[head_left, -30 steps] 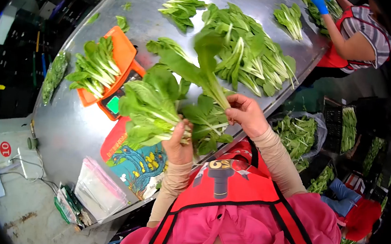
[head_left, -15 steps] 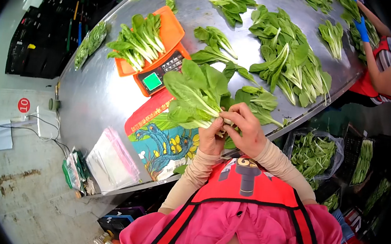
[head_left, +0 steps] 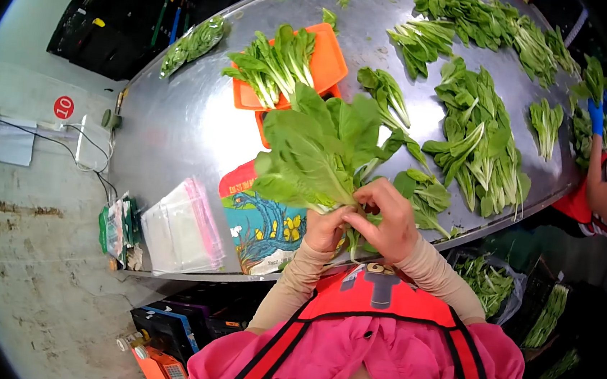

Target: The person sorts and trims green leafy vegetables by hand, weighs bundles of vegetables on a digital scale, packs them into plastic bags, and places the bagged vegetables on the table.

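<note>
Above one table (head_left: 172, 127), two hands (head_left: 325, 229) (head_left: 391, 224) hold one leafy bunch (head_left: 313, 158).

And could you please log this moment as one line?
left hand: holds leafy bunch; right hand: at its stem end; orange tray: greens on it; plastic bags: on table
</note>
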Demonstrator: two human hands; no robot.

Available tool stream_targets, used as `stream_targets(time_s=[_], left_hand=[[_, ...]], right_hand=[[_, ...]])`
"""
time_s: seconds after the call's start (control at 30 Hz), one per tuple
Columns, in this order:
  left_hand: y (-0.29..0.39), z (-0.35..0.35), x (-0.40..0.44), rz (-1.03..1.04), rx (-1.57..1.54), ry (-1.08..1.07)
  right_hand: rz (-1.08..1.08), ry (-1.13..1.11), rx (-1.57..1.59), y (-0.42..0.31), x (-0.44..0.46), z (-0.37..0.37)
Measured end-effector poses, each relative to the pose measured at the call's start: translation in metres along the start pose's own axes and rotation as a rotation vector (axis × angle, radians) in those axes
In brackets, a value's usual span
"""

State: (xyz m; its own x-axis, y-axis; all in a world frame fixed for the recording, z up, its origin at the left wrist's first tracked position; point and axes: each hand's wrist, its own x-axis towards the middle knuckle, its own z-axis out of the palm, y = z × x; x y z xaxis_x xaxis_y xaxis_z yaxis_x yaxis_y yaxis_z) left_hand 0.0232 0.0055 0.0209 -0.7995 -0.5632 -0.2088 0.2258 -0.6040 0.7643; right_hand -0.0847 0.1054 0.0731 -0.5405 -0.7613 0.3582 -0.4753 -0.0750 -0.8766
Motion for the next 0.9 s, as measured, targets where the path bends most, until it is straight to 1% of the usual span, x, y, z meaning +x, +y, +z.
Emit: stream_targets(time_s=[0.03, 0.07, 0.13, 0.17, 0.23, 0.27, 0.33, 0.4, 0.53, 0.6, 0.63, 0.67, 0.73, 0.77, 0.8, 0.87, 0.9], left_hand=[[0.005, 0.002, -0.002, 0.032, 0.076, 0.057], [0.008, 0.002, 0.000, 0.041, 0.065, 0.048], [0.013, 0.003, 0.003, 0.191, 0.246, 0.112], [0.017, 0.007, 0.004, 0.198, 0.305, 0.148], [0.020, 0.007, 0.006, 0.223, 0.339, 0.132], [0.022, 0.007, 0.008, 0.241, 0.385, 0.117], [0.017, 0.002, 0.013, 0.263, 0.383, 0.075], [0.013, 0.004, 0.014, 0.204, 0.194, 0.106], [0.009, -0.002, 0.016, 0.151, 0.136, 0.062], [0.011, 0.001, 0.015, 0.126, 0.145, 0.063], [0.010, 0.003, 0.014, 0.195, 0.195, 0.085], [0.009, 0.005, 0.014, 0.264, 0.245, 0.106], [0.010, 0.004, 0.012, 0.259, 0.196, 0.109], [0.010, 0.004, 0.009, 0.254, 0.149, 0.112], [0.010, 0.005, 0.007, 0.248, 0.148, 0.114], [0.013, 0.009, 0.006, 0.305, 0.084, 0.133], [0.020, 0.012, 0.004, 0.301, 0.084, 0.135]], right_hand=[[0.018, -0.022, 0.003, 0.002, 0.004, 0.002], [0.034, -0.041, 0.003, 0.005, 0.007, 0.003], [0.040, -0.039, 0.018, 0.010, 0.012, 0.008], [0.098, -0.033, 0.073, 0.013, 0.013, 0.011], [0.190, -0.028, 0.119, 0.012, 0.017, 0.013], [0.175, -0.024, 0.106, 0.012, 0.018, 0.013], [0.165, -0.001, 0.105, 0.014, 0.018, 0.014], [0.149, -0.002, 0.098, 0.017, 0.017, 0.013], [0.190, 0.038, 0.116, 0.017, 0.012, 0.015], [0.329, 0.089, 0.257, 0.027, 0.006, 0.018], [0.365, 0.099, 0.328, 0.030, 0.003, 0.020], [0.364, 0.099, 0.327, 0.032, 0.004, 0.021], [0.475, 0.185, 0.724, 0.034, 0.005, 0.023], [0.599, 0.226, 0.840, 0.035, 0.005, 0.022], [0.604, 0.228, 0.839, 0.037, 0.004, 0.022], [0.735, 0.300, 1.097, 0.052, 0.000, 0.022], [0.538, 0.158, 0.582, 0.068, -0.010, 0.014]])
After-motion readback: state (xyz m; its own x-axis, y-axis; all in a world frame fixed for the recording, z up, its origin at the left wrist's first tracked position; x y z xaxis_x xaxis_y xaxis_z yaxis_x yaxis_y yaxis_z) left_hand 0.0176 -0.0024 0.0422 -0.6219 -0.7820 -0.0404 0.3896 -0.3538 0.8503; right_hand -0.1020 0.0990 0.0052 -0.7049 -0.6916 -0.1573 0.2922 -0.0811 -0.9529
